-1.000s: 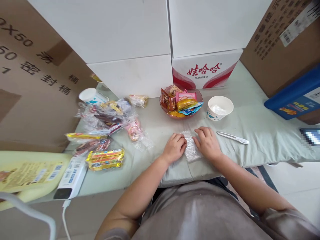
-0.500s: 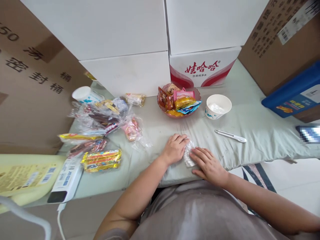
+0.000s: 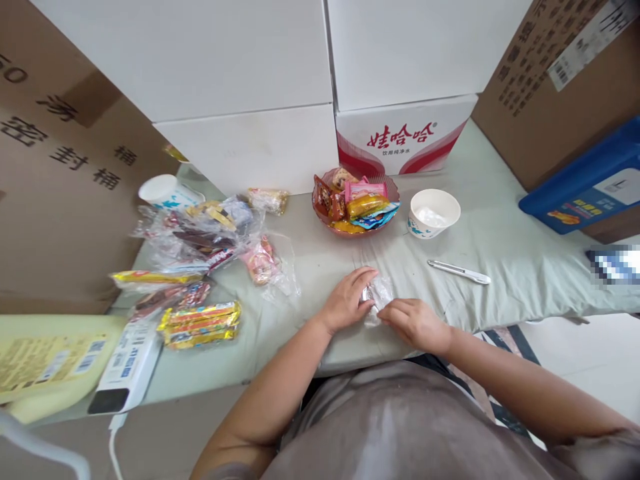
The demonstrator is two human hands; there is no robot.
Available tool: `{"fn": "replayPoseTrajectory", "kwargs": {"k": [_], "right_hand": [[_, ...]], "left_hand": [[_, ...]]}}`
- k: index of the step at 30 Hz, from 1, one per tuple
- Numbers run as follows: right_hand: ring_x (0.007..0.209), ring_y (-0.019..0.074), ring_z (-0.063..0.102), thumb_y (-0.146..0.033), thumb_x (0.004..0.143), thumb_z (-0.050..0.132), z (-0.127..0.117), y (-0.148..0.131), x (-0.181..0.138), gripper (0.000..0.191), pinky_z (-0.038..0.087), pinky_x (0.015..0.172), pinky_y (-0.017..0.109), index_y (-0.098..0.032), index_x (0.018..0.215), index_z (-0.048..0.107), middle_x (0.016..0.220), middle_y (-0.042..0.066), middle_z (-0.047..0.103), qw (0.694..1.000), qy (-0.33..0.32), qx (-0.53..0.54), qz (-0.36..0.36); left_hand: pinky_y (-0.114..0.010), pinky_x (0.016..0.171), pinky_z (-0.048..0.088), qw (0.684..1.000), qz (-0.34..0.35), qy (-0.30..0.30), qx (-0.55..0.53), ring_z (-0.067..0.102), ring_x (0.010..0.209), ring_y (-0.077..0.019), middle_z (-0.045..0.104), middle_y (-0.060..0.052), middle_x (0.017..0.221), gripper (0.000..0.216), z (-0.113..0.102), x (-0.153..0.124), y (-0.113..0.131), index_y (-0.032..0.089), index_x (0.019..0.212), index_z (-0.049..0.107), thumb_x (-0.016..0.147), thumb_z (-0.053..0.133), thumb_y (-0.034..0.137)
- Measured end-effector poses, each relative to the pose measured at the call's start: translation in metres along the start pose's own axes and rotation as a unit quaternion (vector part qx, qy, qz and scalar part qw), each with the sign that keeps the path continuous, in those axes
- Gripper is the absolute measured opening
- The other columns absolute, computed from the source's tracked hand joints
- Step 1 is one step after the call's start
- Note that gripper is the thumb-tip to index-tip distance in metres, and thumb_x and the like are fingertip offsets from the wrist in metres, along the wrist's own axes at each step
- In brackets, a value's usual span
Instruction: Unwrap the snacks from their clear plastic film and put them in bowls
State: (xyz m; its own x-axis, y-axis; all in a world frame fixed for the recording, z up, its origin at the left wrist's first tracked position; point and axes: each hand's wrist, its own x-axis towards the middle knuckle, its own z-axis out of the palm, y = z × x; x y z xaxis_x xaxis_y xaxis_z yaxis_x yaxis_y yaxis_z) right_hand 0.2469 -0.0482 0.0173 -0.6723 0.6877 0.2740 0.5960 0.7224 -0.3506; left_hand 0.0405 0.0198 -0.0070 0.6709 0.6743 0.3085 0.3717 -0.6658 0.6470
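Note:
A crinkled clear plastic wrapper lies between my hands near the front edge of the cloth-covered surface. My left hand is curled round its left side, thumb and fingers gripping it. On the lower right, my right hand pinches the wrapper's edge with its fingers bent together. Whether anything is inside the wrapper I cannot make out. Behind the hands is a pink glass bowl of packaged snacks. A white utility knife lies to the right, below a paper cup with white plastic inside.
At left are a pile of plastic-wrapped snacks, a yellow snack pack, a tipped paper cup and a white power strip. White boxes stand behind. A blue container is at right.
My right hand has gone from lying flat on the plastic wrapper to pinching its edge. My left fingers have curled round it, and the wrapper looks more opened out.

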Motion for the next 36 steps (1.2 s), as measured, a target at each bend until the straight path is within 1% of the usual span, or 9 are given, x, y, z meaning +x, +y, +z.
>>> {"fn": "replayPoseTrajectory", "kwargs": {"k": [3,8,12,17,24,27,29,31,36], "right_hand": [[0.073,0.0151,0.062,-0.024,0.1,0.038,-0.003,0.016,0.024,0.024,0.038,0.061,0.026,-0.016,0.105,0.06,0.085,0.006,0.067,0.994,-0.046,-0.052,0.087],[0.072,0.0169,0.063,-0.026,0.101,0.036,0.007,0.028,0.05,0.028,0.03,0.057,0.027,-0.016,0.105,0.061,0.093,0.008,0.068,0.958,-0.121,-0.123,0.231],[0.072,0.0173,0.063,-0.029,0.101,0.034,0.015,0.024,0.052,0.03,0.027,0.057,0.028,-0.016,0.105,0.061,0.095,0.009,0.068,0.952,-0.11,-0.136,0.251],[0.075,0.0178,0.063,-0.029,0.101,0.033,0.02,0.018,0.051,0.031,0.027,0.058,0.029,-0.017,0.102,0.061,0.093,0.008,0.067,0.95,-0.101,-0.135,0.262],[0.08,0.0226,0.06,-0.03,0.097,0.043,-0.003,0.048,0.039,0.024,0.036,0.066,0.031,-0.015,0.101,0.061,0.094,0.011,0.066,0.904,-0.015,-0.182,0.386],[0.095,0.0253,0.056,-0.026,0.095,0.046,-0.013,0.049,0.03,0.021,0.041,0.084,0.036,-0.014,0.101,0.063,0.099,0.013,0.065,0.947,0.048,-0.155,0.276],[0.102,0.0241,0.053,-0.025,0.095,0.047,-0.01,0.037,0.027,0.02,0.041,0.091,0.037,-0.015,0.103,0.063,0.104,0.012,0.064,0.984,0.048,-0.09,0.147],[0.104,0.0226,0.052,-0.023,0.096,0.047,0.001,0.021,0.027,0.019,0.043,0.092,0.037,-0.017,0.104,0.063,0.107,0.01,0.063,0.996,0.025,-0.043,0.076],[0.095,0.0214,0.053,-0.017,0.094,0.048,0.019,0.009,0.026,0.02,0.046,0.085,0.037,-0.018,0.105,0.065,0.105,0.01,0.064,0.995,-0.041,-0.043,0.084]], "left_hand": [[-0.043,0.099,0.051,0.999,-0.01,0.005,-0.036,0.056,0.115,-0.023,0.044,-0.013,0.14,0.059,0.0,0.0,-0.003,0.023,0.141,0.033,0.086,0.054,0.017],[-0.043,0.101,0.049,0.998,-0.02,0.038,-0.044,0.043,0.132,-0.0246,0.042,-0.013,0.14,0.07,0.0,0.0,-0.005,0.024,0.14,0.034,0.076,0.043,-0.001],[-0.041,0.101,0.049,0.996,-0.03,0.059,-0.051,0.049,0.126,-0.0219,0.048,-0.013,0.133,0.053,-0.001,0.001,-0.004,0.021,0.131,0.042,0.082,0.04,0.001],[-0.044,0.096,0.049,0.994,-0.069,0.066,0.052,0.053,0.112,-0.0256,0.054,-0.011,0.117,0.012,0.003,0.001,-0.001,0.019,0.097,0.061,0.086,0.06,0.023],[-0.042,0.092,0.048,0.984,-0.093,0.076,0.131,0.051,0.102,-0.0245,0.058,-0.008,0.107,0.017,0.007,0.003,0.001,0.019,0.095,0.063,0.079,0.07,0.023],[-0.042,0.092,0.048,0.984,-0.094,0.072,0.13,0.051,0.102,-0.0247,0.058,-0.007,0.107,0.018,0.005,0.003,0.001,0.02,0.096,0.063,0.08,0.069,0.025],[-0.042,0.092,0.048,0.986,-0.088,0.07,0.127,0.051,0.102,-0.025,0.058,-0.008,0.107,0.017,0.004,0.003,0.0,0.019,0.097,0.063,0.082,0.067,0.026],[-0.042,0.092,0.047,0.986,-0.08,0.072,0.124,0.051,0.103,-0.0247,0.058,-0.009,0.107,0.012,0.004,0.003,0.0,0.019,0.097,0.064,0.086,0.061,0.023],[-0.044,0.093,0.047,0.977,-0.092,0.099,0.165,0.051,0.104,-0.0253,0.059,-0.009,0.108,0.024,0.004,0.0,-0.004,0.02,0.097,0.065,0.086,0.047,0.007]]}}
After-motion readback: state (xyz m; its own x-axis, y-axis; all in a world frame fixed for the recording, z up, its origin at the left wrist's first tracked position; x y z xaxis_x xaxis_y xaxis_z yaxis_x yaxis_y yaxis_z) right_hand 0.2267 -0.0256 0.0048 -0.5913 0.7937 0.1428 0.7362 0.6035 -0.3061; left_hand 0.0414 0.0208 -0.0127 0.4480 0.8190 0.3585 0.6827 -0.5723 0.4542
